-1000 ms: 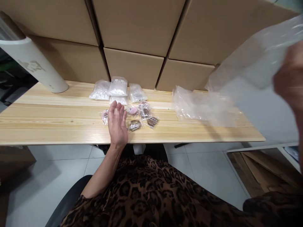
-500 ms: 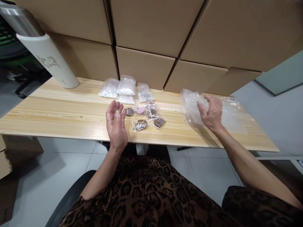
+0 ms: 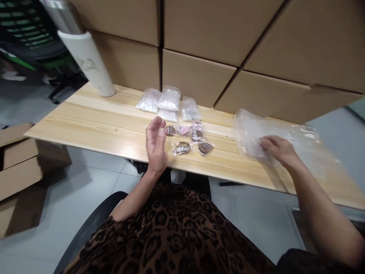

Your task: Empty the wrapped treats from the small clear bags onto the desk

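"What's at the far left?"
"A carton (image 3: 21,171) on the floor, a chair (image 3: 27,26) behind, then a flask (image 3: 89,64) upright on the table (image 3: 94,129)."
"And along the back?"
"Boxes (image 3: 196,74), stacked like a wall. Four pale pouches (image 3: 170,98) lie just before them, one on top of another."
"The left hand (image 3: 156,148)?"
"Palm up, fingers loosely curled, gripping nothing that I can see — it blocks the view of the table behind it."
"Next?"
"Brown and pink packets (image 3: 181,148), clustered mid-table, just right of that hand and in front of the pouches."
"Then?"
"Clear plastic (image 3: 248,133), spread flat. The right hand (image 3: 281,149) has its fingertips at it — pinching or only touching, I can't tell."
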Action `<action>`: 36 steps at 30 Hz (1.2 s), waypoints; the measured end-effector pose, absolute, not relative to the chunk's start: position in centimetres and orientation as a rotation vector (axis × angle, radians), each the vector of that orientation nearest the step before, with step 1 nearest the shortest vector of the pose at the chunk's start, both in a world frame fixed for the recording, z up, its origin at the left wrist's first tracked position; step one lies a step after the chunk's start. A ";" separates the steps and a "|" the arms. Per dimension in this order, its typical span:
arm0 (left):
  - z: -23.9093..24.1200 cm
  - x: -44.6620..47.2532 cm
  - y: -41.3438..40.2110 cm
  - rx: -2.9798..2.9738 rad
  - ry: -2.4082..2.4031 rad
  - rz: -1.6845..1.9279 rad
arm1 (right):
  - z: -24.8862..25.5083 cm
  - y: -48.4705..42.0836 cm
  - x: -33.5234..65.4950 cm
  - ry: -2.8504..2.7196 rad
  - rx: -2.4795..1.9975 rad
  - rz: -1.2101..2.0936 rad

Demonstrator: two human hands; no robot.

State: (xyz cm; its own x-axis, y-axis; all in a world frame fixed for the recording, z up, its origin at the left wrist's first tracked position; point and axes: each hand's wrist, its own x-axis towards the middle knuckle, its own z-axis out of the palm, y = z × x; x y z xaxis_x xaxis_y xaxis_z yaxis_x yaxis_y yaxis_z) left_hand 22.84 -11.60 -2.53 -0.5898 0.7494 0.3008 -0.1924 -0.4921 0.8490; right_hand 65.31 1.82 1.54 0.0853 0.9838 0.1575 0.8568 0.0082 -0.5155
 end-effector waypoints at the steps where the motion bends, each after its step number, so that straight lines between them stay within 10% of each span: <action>1: -2.6 22.8 -11.6 0.897 1.084 2.107 | 1.7 2.0 65.3 -1.884 -1.860 0.310; 6: -3.2 22.3 -11.4 0.839 1.065 2.111 | 4.3 2.7 60.1 -1.936 -1.612 -0.024; 19: -4.6 22.0 -11.0 0.612 1.017 2.138 | 2.9 6.1 29.0 -1.904 -1.482 0.870; 36: 1.7 18.0 -8.7 0.247 0.581 1.547 | 3.2 4.5 33.8 -1.811 -0.767 1.332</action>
State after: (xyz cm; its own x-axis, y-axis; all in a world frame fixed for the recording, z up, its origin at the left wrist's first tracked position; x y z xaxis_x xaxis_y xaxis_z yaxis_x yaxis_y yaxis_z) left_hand 17.99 -8.69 1.75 -0.0757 0.9779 -0.1949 -0.8647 0.0329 0.5012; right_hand 33.80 4.52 3.20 -0.5411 0.8125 0.2171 0.0344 0.2793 -0.9596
